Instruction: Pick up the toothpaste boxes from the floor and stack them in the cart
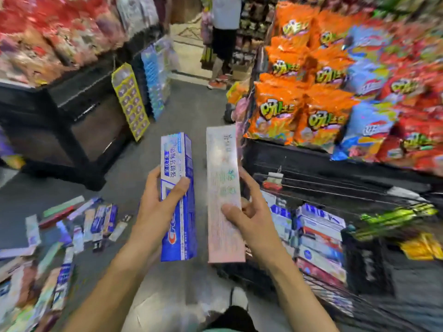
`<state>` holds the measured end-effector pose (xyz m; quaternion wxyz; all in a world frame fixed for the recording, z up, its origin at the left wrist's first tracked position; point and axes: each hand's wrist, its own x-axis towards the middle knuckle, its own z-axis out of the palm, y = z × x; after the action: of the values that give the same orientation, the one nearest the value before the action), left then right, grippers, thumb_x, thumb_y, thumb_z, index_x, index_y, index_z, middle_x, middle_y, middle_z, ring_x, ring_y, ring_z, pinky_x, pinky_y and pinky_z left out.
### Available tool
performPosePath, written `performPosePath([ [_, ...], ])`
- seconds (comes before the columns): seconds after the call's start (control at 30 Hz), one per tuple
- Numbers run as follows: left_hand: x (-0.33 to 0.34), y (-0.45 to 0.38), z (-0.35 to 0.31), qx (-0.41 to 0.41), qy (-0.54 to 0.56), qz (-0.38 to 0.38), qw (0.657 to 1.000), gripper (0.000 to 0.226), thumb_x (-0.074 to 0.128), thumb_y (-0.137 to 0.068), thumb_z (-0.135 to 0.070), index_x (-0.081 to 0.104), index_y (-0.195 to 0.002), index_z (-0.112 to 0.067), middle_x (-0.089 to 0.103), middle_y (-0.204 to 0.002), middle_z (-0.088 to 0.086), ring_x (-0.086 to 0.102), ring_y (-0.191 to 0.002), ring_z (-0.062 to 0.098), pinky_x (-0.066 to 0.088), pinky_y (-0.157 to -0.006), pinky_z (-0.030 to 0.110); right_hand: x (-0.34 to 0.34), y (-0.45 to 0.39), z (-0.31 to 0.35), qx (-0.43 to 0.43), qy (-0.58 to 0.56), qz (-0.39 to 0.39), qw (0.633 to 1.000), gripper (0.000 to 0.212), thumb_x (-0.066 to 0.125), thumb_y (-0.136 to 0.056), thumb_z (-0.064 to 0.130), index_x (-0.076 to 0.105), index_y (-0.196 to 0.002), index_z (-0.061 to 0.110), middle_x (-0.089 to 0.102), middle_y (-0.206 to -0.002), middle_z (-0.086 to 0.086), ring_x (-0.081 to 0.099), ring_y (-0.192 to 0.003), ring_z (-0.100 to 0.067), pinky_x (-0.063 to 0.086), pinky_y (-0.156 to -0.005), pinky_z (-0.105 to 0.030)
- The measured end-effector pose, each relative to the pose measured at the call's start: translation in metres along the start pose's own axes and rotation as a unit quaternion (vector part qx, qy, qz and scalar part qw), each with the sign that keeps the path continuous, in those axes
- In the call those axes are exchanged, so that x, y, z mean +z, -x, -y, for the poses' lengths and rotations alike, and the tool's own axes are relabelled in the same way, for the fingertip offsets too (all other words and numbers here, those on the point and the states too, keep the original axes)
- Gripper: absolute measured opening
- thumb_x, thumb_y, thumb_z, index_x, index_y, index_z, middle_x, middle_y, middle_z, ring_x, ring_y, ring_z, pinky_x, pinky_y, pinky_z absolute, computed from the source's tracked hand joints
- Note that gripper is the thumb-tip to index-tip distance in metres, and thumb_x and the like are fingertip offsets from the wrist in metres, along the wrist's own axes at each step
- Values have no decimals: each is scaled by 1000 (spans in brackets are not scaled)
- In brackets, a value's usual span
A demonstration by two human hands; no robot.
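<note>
Above the aisle floor (191, 111), each grip is closed round one box: the left hand (155, 212) wraps a blue toothpaste box (177, 200), thumb across its face, and the right hand (249, 212) pinches a pale pink toothpaste box (223, 195) by its edges. Both boxes are held lengthwise, side by side and apart. Just right of them stands the wire cart (335, 188), with a stack of boxes (318, 238) already laid flat inside. Many scattered boxes (60, 231) lie on the floor at the left edge, so I judge the work partly done, with much left to gather.
</note>
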<state>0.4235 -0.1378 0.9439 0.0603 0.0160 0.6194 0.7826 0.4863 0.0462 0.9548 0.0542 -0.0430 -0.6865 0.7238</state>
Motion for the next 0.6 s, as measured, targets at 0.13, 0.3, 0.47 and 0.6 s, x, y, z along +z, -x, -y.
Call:
performPosePath([
  [0.13, 78, -21, 33, -22, -33, 60, 997, 55, 76, -76, -56, 55, -126, -51, 70, -122, -10, 70, -100, 14, 57, -79, 39, -89, 1, -9, -3, -12, -64, 998, 65, 62, -92, 3, 38, -145, 32, 78, -105, 6, 74, -86, -15, 60, -72, -30],
  [0.3, 188, -49, 72, -52, -30, 102, 993, 55, 77, -83, -36, 53, -133, -37, 72, -117, -8, 72, -94, 8, 58, -68, 22, -215, 0, -9, 21, 9, -93, 995, 66, 57, -98, -4, 39, -144, 39, 78, -101, 6, 71, -87, -11, 56, -78, -24],
  [0.47, 269, -75, 98, -65, -70, 116, 989, 64, 87, -72, -35, 55, -128, -37, 74, -114, -8, 73, -96, 11, 58, -70, 22, -321, -11, -18, 82, 28, -49, 995, 70, 62, -100, 13, 30, -150, 50, 68, -129, 4, 69, -112, -26, 58, -85, -33],
  [0.6, 293, -88, 119, -66, -121, 93, 986, 78, 84, -64, -47, 51, -134, -37, 72, -118, -11, 71, -103, 11, 59, -75, 25, -369, -30, -49, 126, 60, -35, 990, 75, 68, -94, 20, 27, -149, 52, 68, -127, 2, 70, -106, -31, 58, -85, -50],
])
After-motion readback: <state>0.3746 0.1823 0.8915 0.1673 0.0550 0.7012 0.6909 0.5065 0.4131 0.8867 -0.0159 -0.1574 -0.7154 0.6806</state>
